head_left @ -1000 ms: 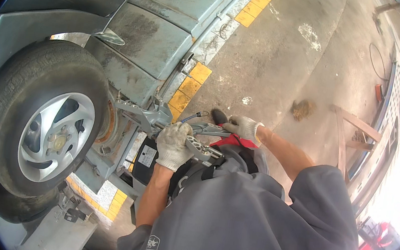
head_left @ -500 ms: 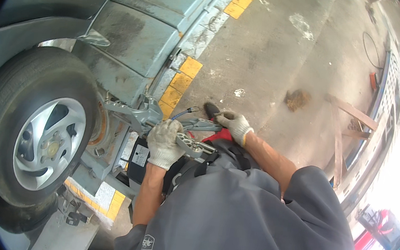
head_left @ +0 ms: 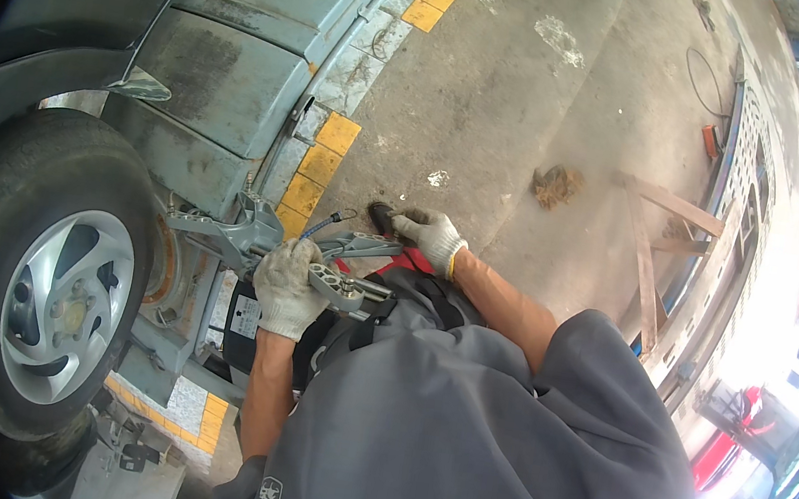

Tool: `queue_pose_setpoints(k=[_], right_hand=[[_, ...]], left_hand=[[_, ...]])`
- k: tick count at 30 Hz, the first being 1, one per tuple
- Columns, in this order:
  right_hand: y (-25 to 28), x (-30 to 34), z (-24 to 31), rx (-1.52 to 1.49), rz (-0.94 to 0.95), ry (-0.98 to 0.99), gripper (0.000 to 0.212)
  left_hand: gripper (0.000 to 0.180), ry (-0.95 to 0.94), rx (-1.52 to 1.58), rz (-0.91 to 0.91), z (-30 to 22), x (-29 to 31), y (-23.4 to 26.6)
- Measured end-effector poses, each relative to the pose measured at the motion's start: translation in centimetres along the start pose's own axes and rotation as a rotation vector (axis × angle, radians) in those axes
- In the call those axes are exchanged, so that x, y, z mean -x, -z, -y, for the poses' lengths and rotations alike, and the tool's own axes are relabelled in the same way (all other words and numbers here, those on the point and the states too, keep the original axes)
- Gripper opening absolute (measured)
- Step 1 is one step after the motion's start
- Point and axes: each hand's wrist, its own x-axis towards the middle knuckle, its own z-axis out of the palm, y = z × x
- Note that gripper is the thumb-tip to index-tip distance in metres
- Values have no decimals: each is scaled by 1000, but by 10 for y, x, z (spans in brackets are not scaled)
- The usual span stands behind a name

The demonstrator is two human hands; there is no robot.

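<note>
In my gloved left hand (head_left: 289, 288) is a grey metal wheel clamp (head_left: 338, 289), with its fingers wrapped round the middle bar. Jawed brackets (head_left: 259, 227) at one end of the clamp point toward the car wheel (head_left: 69, 307), which has a silver rim and black tyre. A blue cord with a hook (head_left: 324, 223) sticks up from the clamp. My right hand (head_left: 431, 240), gloved too, is closed at the clamp's far arm (head_left: 365, 246); the glove partly hides its grip. The clamp is held in front of my waist, apart from the wheel.
A green-grey car lift ramp (head_left: 221, 75) runs along the left, edged with yellow tiles (head_left: 319, 165). My dark shoe (head_left: 381, 215) shows beyond the clamp. At the right stand a wooden frame (head_left: 661, 218) and a long perforated metal rail (head_left: 753, 185). A brown clump (head_left: 556, 185) lies on the concrete.
The whole scene has slid left in my view, and the wheel sits slightly lower. Both hands keep nearly the same hold on the wheel clamp.
</note>
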Motion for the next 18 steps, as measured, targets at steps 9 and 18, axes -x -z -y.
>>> queue_pose_setpoints(k=[9, 18], right_hand=[[-15, -2, -3, 232, -152, 74, 41], [32, -60, 49, -73, -126, 130, 43]], left_hand=[[30, 26, -5, -5, 0, 0, -2], [31, 19, -19, 4, -1, 1, 0]])
